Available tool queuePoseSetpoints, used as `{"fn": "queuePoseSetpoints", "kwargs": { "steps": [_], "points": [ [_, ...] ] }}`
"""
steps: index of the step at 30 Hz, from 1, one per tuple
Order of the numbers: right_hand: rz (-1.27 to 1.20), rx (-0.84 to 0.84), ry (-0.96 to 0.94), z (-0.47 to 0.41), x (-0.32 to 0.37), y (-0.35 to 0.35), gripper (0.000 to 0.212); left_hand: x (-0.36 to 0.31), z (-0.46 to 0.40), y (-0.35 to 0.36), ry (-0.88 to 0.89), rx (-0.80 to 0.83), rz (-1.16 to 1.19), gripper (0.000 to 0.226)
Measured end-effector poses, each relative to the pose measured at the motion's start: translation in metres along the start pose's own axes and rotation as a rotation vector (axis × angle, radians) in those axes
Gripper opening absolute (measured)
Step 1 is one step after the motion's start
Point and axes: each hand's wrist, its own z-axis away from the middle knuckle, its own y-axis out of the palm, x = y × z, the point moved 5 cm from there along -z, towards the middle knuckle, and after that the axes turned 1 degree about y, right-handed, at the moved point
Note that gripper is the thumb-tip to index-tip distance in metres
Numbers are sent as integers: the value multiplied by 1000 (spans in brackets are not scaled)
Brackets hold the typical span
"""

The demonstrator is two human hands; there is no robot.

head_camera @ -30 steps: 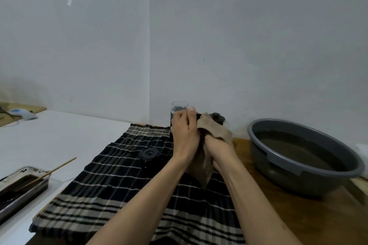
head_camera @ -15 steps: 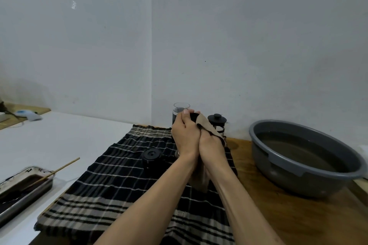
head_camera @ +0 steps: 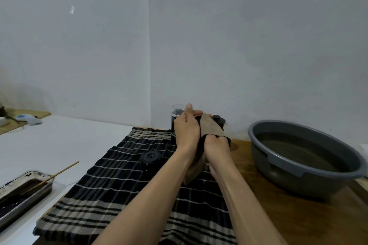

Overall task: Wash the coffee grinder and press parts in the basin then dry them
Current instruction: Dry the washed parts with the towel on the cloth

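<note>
While both hands met above the far end of the plaid cloth [head_camera: 111, 191], the left hand [head_camera: 187, 131] curled its fingers over a dark part that was mostly hidden, so which piece of the grinder or press it was could not be told. The right hand [head_camera: 217, 145] gripped a tan drying cloth [head_camera: 211, 128] bunched against that same part, one end sticking up past the knuckles, the other hanging down between the wrists. Just behind the left hand, at the plaid cloth's far edge, stood a clear glass vessel with a dark lower part [head_camera: 176, 117]. Beside it to the right, behind the drying cloth, a black knobbed lid [head_camera: 218, 119] showed. On the plaid cloth, left of the forearms, sat a round black cap [head_camera: 150, 158]. Right of the plaid cloth, on the wooden tabletop [head_camera: 258, 195], rested the grey basin [head_camera: 278, 163], holding murky water. Well left of the plaid cloth, a metal tray [head_camera: 22, 199] with dark liquid lay on the white surface, a wooden stick [head_camera: 59, 173] leaning in it.
</note>
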Motion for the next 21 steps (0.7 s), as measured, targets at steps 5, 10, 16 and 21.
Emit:
{"fn": "queuePoseSetpoints", "kwargs": {
  "steps": [5,10,16,21],
  "points": [
    [85,-133,-86,-6,16,-14,31,5,18,2,178,159,-105,52],
    [-410,132,177,1,-12,9,41,8,4,-5,163,-150,6,46],
    [-190,154,23,2,-13,4,19,-12,8,-10,262,-108,-290,41],
    [239,103,-173,3,18,2,35,4,-5,0,-104,199,-88,75]
  ]
}}
